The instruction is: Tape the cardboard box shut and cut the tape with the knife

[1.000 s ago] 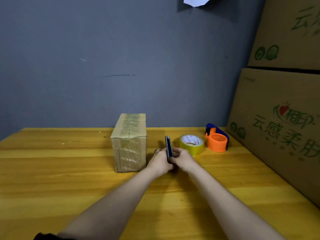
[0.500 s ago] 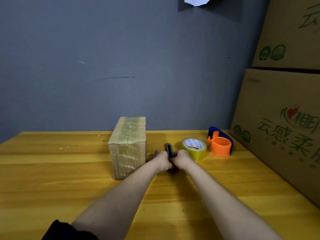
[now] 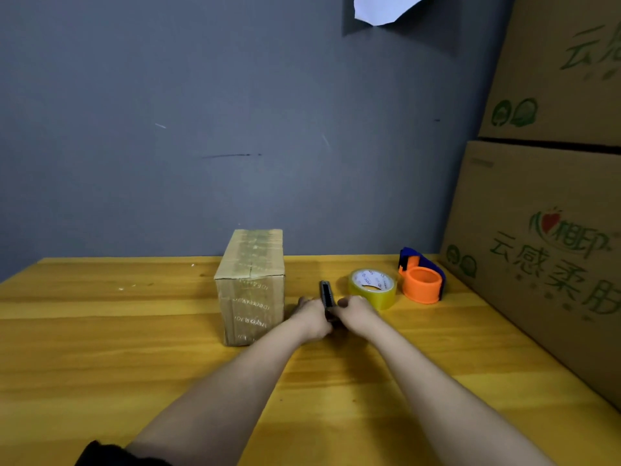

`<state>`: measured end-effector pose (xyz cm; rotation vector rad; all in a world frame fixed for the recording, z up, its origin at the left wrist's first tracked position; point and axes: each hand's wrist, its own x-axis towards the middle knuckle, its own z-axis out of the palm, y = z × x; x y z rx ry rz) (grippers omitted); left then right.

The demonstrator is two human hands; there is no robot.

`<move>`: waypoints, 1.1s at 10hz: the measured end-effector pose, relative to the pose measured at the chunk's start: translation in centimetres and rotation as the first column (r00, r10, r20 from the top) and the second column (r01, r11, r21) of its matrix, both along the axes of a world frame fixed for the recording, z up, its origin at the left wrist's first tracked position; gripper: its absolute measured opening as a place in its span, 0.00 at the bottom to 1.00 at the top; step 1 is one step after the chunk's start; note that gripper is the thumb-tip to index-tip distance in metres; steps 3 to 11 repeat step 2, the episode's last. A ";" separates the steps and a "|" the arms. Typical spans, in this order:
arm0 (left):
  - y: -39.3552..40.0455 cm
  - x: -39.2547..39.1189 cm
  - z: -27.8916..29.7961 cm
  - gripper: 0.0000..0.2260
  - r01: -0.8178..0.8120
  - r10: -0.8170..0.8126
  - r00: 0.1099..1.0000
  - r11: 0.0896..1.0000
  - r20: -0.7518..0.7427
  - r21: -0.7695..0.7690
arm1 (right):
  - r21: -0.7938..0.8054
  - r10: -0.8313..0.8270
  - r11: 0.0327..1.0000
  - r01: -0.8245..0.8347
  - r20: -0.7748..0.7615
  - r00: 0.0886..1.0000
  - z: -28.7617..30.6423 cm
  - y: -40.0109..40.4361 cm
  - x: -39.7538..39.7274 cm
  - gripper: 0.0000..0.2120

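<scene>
A small cardboard box (image 3: 251, 284) stands on the wooden table (image 3: 100, 331), with tape strips over its top and front. Just right of it, my left hand (image 3: 312, 316) and my right hand (image 3: 356, 312) meet around a dark utility knife (image 3: 326, 292), whose far end points away from me; both hands grip its near end. A yellowish tape roll (image 3: 372, 292) lies flat right behind my right hand. Whether the blade is out cannot be seen.
An orange and blue tape dispenser (image 3: 421, 280) sits to the right of the roll. Large printed cardboard cartons (image 3: 544, 247) are stacked along the table's right side. A grey wall (image 3: 201, 129) closes the back.
The knife has dropped lower toward the table between my hands. The view has shifted slightly; the box, roll and dispenser stay where they were.
</scene>
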<state>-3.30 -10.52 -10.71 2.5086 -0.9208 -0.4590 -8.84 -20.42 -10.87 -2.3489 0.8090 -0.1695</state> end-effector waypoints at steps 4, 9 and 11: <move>3.3 -3.9 0.9 0.27 0.071 -0.078 0.992 0.994 0.095 0.077 | 0.006 0.054 0.998 -0.054 0.002 0.999 0.6 0.7 -3.9 0.12; 3.3 -3.9 0.9 0.27 0.071 -0.078 0.992 0.994 0.095 0.077 | 0.006 0.054 0.998 -0.054 0.002 0.999 0.6 0.7 -3.9 0.12; 3.3 -3.9 0.9 0.27 0.071 -0.078 0.992 0.994 0.095 0.077 | 0.006 0.054 0.998 -0.054 0.002 0.999 0.6 0.7 -3.9 0.12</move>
